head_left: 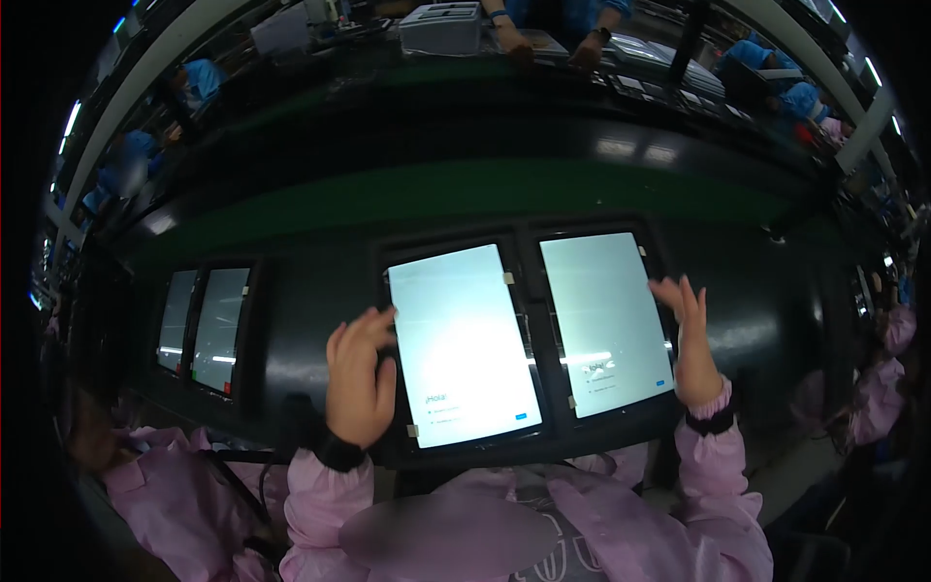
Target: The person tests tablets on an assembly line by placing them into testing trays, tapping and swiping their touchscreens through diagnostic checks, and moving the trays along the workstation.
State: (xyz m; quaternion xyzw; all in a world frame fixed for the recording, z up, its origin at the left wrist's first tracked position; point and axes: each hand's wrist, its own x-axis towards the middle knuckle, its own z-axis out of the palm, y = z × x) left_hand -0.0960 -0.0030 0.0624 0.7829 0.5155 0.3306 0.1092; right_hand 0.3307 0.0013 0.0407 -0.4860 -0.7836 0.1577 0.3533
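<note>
Two tablets with bright white screens lie side by side on the dark bench. The left tablet (461, 339) shows "¡Hola!" near its lower edge; the right tablet (606, 320) shows a similar greeting. Pale tabs stick out at their edges. My left hand (361, 376) is at the left tablet's left edge, fingers apart and holding nothing; whether the fingertips touch it I cannot tell. Beside the right tablet's right edge is my right hand (691, 339), fingers spread and nothing in them. Both wrists wear dark bands over pink sleeves.
Two more tablets (219, 325) with lit grey screens lie in a dark holder to the left. A green strip (465, 199) runs behind the bench. Across it, a co-worker's hands (553, 48) rest near a white box stack (439, 29). Other people in pink sit at both sides.
</note>
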